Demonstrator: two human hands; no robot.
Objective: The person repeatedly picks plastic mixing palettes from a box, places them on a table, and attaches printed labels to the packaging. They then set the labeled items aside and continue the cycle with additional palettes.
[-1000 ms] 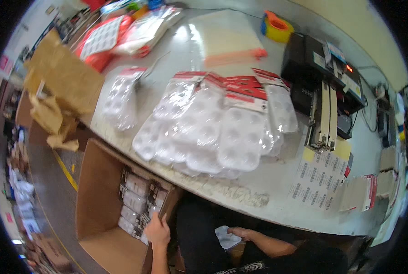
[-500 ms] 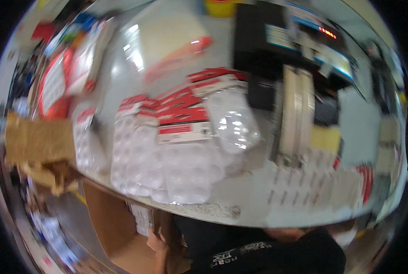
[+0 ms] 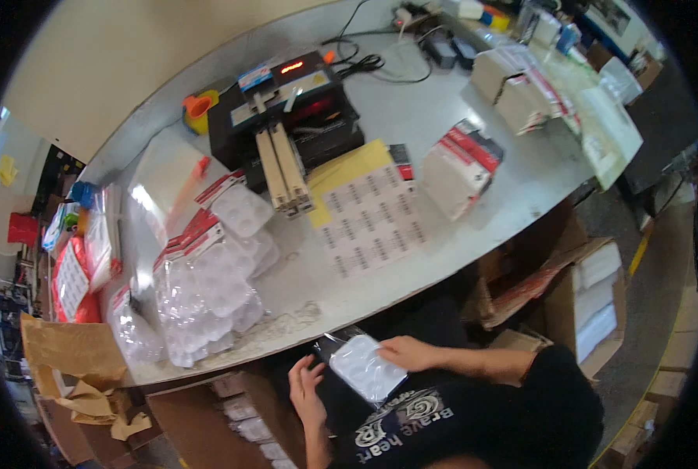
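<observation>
My right hand pinches the edge of a clear plastic bag with a white, rounded-corner piece in it. The bag is held low in front of my black shirt, just off the table's front edge. My left hand is beside the bag's left end, fingers apart and holding nothing. To the left on the table lies a pile of clear blister packs with red and white header cards. Below the edge, near my left forearm, stands an open cardboard box with packs inside.
A black machine with a red lit display stands at the back, two pale rails jutting from its front. A label sheet lies on yellow paper. Red-and-black cards are stacked on the right. An open carton stands below right.
The view has swung to the right. My left hand has come up out of the cardboard box and opened. A bag with a white piece now shows in my right hand, which was mostly hidden.
</observation>
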